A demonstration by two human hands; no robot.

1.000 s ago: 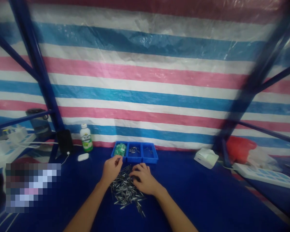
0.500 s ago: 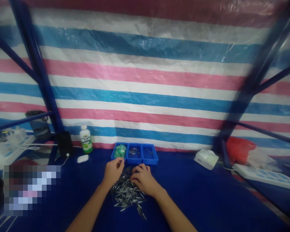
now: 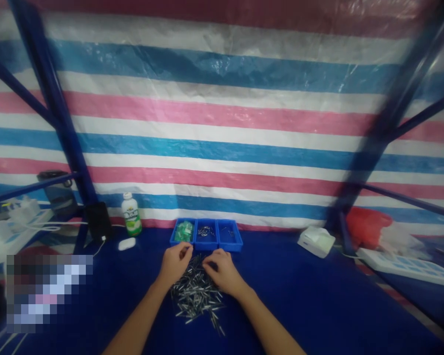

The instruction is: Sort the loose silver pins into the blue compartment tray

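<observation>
Metal pieces (image 3: 198,299) heaped on blue table (image 3: 299,301); judged light, stiff, slippery, best pinched mid-length. From heap: left hand (image 3: 176,264) at eleven o'clock, fingertips bunched; right hand (image 3: 222,270) at one, curled narrow; contents, if any, cannot be told. Blue trays (image 3: 206,245) seen at twelve.

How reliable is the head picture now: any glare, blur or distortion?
Head view: small glare specks dot the striped plastic sheet; head view: the right blue post is smeared and slants, likely wide-lens stretch; head view: a pixelated patch masks the lower left; head view: the metal pins blend together, so I can't tell whether the left hand or right hand holds one.
</observation>
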